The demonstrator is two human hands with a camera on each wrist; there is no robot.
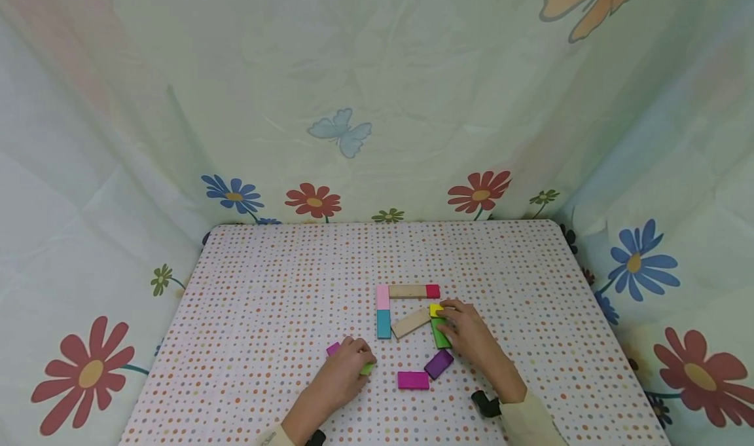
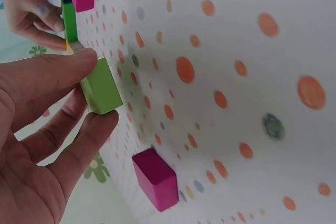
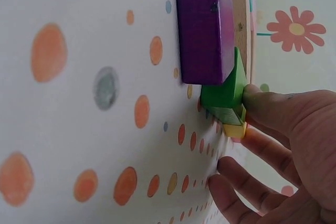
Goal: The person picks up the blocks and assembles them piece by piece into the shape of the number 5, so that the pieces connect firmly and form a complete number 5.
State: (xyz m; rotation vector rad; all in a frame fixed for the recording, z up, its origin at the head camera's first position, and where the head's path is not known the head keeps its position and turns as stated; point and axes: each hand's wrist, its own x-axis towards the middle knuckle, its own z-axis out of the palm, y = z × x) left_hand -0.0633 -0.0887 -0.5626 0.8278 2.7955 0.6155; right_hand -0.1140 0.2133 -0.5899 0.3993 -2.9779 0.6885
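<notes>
Between thumb and fingertips my left hand point(image 1: 341, 375) pinches a light green block point(image 2: 106, 90), held just above the table in the left wrist view. A magenta block point(image 2: 156, 179) lies on the table near that hand, partly covered by it in the head view. My right hand point(image 1: 471, 333) rests its thumb against a green block point(image 3: 224, 92) and its index finger by a yellow block point(image 1: 436, 310); its other fingers are spread loosely. The green block meets the yellow one, which touches the end of a slanted plain wooden block point(image 1: 411, 323).
A pink block point(image 1: 383, 297), a teal block point(image 1: 383, 324), a plain wooden block point(image 1: 408, 291) and a red block point(image 1: 432, 291) form an angle at the back. Nearer lie a purple block point(image 1: 438, 365) and another magenta block point(image 1: 413, 380). Dotted cloth covers the table point(image 1: 265, 289).
</notes>
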